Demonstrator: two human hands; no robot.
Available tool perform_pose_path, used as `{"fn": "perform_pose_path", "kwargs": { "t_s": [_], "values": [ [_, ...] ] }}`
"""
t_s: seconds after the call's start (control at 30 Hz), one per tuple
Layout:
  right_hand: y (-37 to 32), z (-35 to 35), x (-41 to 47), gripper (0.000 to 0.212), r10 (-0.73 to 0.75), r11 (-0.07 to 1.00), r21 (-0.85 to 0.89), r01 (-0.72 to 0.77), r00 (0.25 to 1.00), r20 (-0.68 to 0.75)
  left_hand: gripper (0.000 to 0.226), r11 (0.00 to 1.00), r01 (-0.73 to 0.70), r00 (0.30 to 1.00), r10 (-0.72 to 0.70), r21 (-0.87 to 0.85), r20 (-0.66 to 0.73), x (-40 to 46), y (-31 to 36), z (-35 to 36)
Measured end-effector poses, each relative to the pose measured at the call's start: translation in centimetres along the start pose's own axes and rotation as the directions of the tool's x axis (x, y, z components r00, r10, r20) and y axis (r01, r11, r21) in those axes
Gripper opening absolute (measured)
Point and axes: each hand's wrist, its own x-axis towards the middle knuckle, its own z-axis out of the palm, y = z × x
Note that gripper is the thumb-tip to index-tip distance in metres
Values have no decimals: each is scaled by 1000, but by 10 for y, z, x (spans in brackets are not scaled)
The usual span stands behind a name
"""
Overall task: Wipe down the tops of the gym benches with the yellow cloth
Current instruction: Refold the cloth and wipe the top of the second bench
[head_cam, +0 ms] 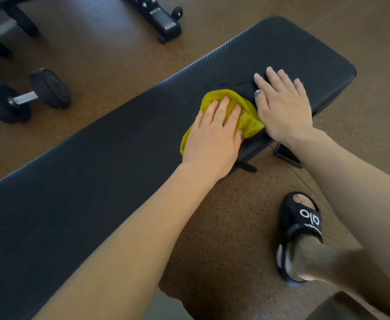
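A long black padded gym bench (111, 144) runs diagonally from lower left to upper right. A crumpled yellow cloth (247, 112) lies on its top near the right end. My left hand (214, 135) presses flat on the cloth, fingers spread over it, covering much of it. My right hand (281, 105) rests flat on the bare bench top just right of the cloth, fingers apart, touching the cloth's edge.
A black dumbbell (28, 95) lies on the brown floor left of the bench. Another black equipment base (164, 19) stands at the top. My foot in a black sandal (300, 232) is on the floor by the bench's near side.
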Motion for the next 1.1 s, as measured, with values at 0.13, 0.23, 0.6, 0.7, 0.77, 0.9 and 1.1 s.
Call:
{"fn": "perform_pose_path", "kwargs": {
  "t_s": [0.13,0.23,0.6,0.7,0.77,0.9,1.1],
  "values": [
    [-3,2,1,56,21,999,27,-19,999,-47,58,1000,-13,1000,13,-10,10,-17,-8,-5],
    [-1,4,1,54,19,998,63,-14,997,-71,59,1000,8,996,-10,14,94,-72,-22,-12],
    [-3,9,2,55,59,993,109,-41,983,-175,58,992,119,990,-121,30,68,97,-32,-5],
    [-1,9,2,55,33,995,100,-19,990,-136,59,998,66,997,-65,-13,45,58,-25,-7],
    [3,8,4,55,20,994,113,-7,994,-110,61,1000,-4,1000,5,-19,29,8,-16,-6],
    [14,4,18,55,40,992,121,-25,991,-126,60,998,-61,995,62,-9,77,-28,-11,-9],
    [13,8,24,55,123,986,136,-98,975,-186,60,1000,-9,999,9,18,40,98,-13,1]
  ]
}}
